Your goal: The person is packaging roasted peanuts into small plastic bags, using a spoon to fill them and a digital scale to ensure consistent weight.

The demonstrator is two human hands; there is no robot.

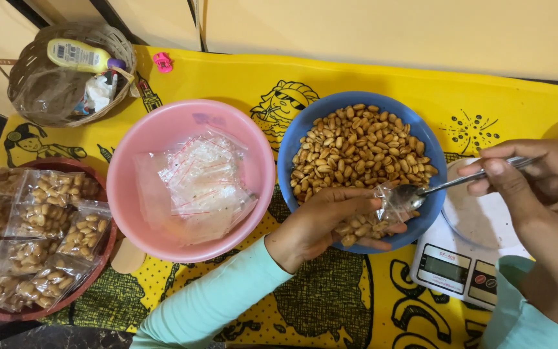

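The left hand (318,223) was closed around a small clear bag (372,223) partly filled with peanuts, holding it over the near rim of the blue bowl (292,152), which sat toward the middle of the table (356,77). The right hand (537,194) pinched the handle of a metal spoon (421,192), its tip at the bag's mouth.

The bag looked thin, soft and slippery, light but sagging with its load; it seemed best held just under the opening, pinched wide so nuts would not spill.

A pink bowl (130,168) of empty bags stood left of the blue one. A white scale (453,265) sat near the right edge, and filled bags (40,220) lay in a red tray (66,165) at the left edge.
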